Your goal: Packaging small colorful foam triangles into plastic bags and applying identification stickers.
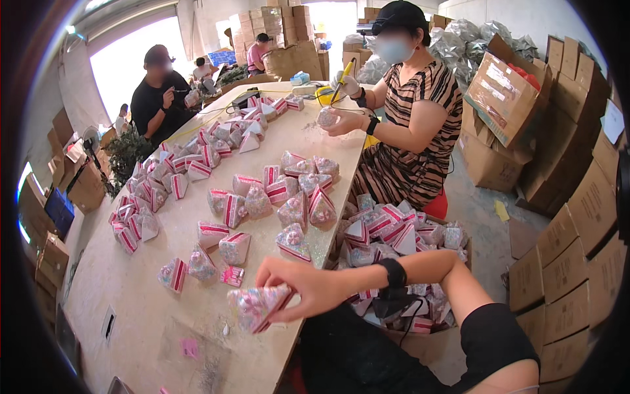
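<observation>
Right hand [306, 289] grips a glittery cake-slice ornament [252, 307] above the table [141, 289]; left hand out of frame. Ornament probably light, stiff, its decorated face fragile; best held by the flat sides.

No wording can be read with certainty. White label strips [501, 78] are seen on a tilted cardboard carton [508, 108] at the upper right of the frame, their print too small to be deciphered. Faint dark print is borne by the stacked cartons [554, 253] at the right edge. Pale marks are shown, blurred, on a pink packet [231, 276] near the centre.
</observation>
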Tool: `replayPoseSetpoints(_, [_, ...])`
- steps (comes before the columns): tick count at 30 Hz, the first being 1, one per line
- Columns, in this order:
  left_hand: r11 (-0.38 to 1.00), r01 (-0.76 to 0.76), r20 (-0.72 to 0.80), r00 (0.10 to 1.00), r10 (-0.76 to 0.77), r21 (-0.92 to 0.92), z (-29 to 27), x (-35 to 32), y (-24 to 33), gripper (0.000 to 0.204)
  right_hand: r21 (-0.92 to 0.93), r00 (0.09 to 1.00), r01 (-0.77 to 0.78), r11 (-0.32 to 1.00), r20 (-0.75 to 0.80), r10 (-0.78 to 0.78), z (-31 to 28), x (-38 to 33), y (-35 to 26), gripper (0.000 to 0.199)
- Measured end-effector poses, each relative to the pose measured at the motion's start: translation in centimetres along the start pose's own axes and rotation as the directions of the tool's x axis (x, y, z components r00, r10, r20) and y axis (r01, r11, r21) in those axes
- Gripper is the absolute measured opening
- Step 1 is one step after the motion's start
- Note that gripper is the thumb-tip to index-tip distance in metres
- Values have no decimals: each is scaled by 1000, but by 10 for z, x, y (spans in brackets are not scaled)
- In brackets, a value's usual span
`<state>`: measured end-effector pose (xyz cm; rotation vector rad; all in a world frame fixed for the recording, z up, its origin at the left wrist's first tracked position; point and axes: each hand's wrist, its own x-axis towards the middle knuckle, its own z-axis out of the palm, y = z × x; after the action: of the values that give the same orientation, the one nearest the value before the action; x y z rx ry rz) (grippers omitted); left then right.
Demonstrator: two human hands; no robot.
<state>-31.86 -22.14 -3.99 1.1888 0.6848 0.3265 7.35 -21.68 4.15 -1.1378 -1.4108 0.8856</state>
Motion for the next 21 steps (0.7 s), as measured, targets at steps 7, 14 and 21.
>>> replayPoseSetpoints(7, [977, 36, -173, 985, 1, 210, 6, -34, 18, 45, 158, 956, 254, 954, 111, -273, 52, -1, 20, 51])
replayPoseSetpoints(14, [900, 112, -343, 938, 44, 421, 5, -64, 33, 49, 271, 953, 174, 947, 195, -231, 72, 6, 28, 49])
replayPoseSetpoints(21, [718, -112, -171, 935, 310, 687, 41, -24, 58, 79, 300, 917, -42, 953, 390, -83, 78, -31, 48, 50])
